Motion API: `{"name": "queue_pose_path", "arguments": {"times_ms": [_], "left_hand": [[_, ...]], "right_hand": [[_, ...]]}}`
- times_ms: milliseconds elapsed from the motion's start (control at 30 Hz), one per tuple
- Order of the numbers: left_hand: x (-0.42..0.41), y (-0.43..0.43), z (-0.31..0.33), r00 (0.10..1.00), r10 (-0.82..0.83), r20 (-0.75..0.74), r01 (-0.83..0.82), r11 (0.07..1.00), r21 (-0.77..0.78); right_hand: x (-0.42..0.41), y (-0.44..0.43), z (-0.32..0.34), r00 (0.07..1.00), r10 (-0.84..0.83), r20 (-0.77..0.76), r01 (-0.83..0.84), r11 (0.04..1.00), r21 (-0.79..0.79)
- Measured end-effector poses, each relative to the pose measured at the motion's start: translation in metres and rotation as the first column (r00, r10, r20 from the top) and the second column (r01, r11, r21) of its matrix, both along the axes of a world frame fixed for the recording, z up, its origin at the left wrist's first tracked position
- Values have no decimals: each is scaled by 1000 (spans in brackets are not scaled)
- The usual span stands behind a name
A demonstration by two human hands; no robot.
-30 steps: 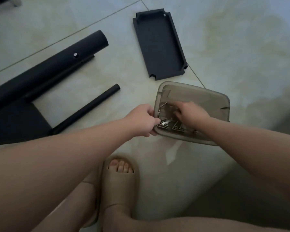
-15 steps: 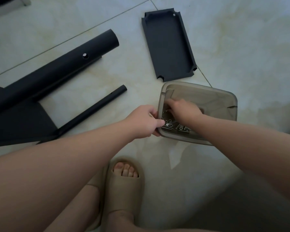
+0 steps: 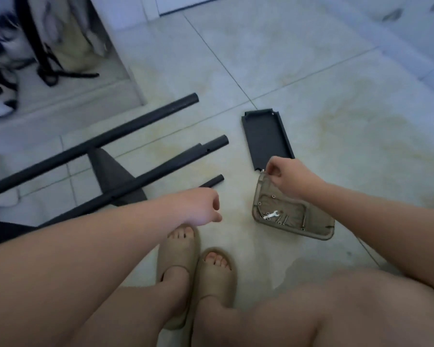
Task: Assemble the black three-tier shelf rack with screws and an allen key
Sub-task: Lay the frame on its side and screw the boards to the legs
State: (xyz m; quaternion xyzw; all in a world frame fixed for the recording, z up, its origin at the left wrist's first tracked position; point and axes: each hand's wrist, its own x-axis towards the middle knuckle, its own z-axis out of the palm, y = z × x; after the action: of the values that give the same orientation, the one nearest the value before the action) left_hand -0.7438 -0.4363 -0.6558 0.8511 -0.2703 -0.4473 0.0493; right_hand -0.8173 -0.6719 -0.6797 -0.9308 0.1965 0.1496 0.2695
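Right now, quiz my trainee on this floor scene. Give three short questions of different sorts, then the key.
1. True or false: the left hand grips the rim of the tray.
2. Where does the pale spanner lie? A: in the tray. B: on the black shelf panel. C: on the floor beside the sandals.
3. Which hand pinches a small metal piece above the tray's far corner?

Key: 1 false, it is clear of the tray; 2 A; 3 the right hand.
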Motion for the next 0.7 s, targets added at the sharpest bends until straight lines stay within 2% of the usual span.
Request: {"name": "queue_pose_path", "arguments": {"times_ms": [67, 133, 200, 267, 333, 567, 633, 700], "left_hand": [[-1, 30, 33, 998, 57, 35, -56, 998, -29], [-6, 60, 65, 972, 229, -47, -233, 965, -118], [-17, 92, 93, 902, 398, -165, -426, 883, -197], [-29, 122, 113, 843, 507, -181, -538, 789, -297], [-41, 149, 125, 804, 574, -159, -588, 725, -357], [-55, 214, 143, 703, 699, -131, -676, 600, -428], [-52, 231, 140, 699, 707, -109, -677, 604, -421], [-44, 247, 133, 695, 712, -98, -684, 613, -396]], "right_hand": [[2, 22, 44, 996, 11, 88, -13, 1000, 24], [0, 48, 84, 984, -10, 177, -3, 997, 72], [-7, 81, 116, 969, -45, 244, 7, 987, 158], [-15, 116, 142, 960, -57, 274, -10, 971, 237], [-22, 149, 161, 956, -31, 293, -54, 959, 280], [-13, 236, 195, 954, -46, 297, -89, 900, 427], [-3, 252, 193, 953, -75, 295, -79, 876, 476], [10, 265, 186, 957, -69, 282, -69, 889, 453]]}}
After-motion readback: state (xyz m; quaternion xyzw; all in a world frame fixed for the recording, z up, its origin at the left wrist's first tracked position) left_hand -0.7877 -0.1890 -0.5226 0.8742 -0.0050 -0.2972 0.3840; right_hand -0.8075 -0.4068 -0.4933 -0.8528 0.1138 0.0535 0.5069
